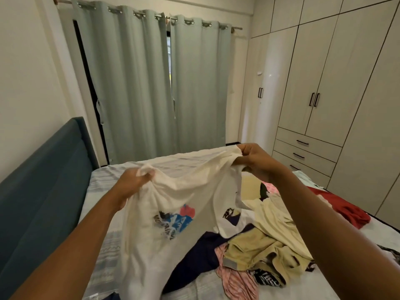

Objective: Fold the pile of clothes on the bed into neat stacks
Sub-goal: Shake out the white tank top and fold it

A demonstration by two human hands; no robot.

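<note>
White t-shirt (pixel 173 191) (printed) held up; left hand (pixel 134 182), right hand (pixel 255 158) fingers bunched tight on top edge.

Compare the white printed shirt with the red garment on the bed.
The white shirt is held up, stretched between the left hand and right hand; the red garment lies crumpled on the bed, untouched. The white shirt carries a blue, red and black print; the red garment looks plain. Both are unfolded.
</note>
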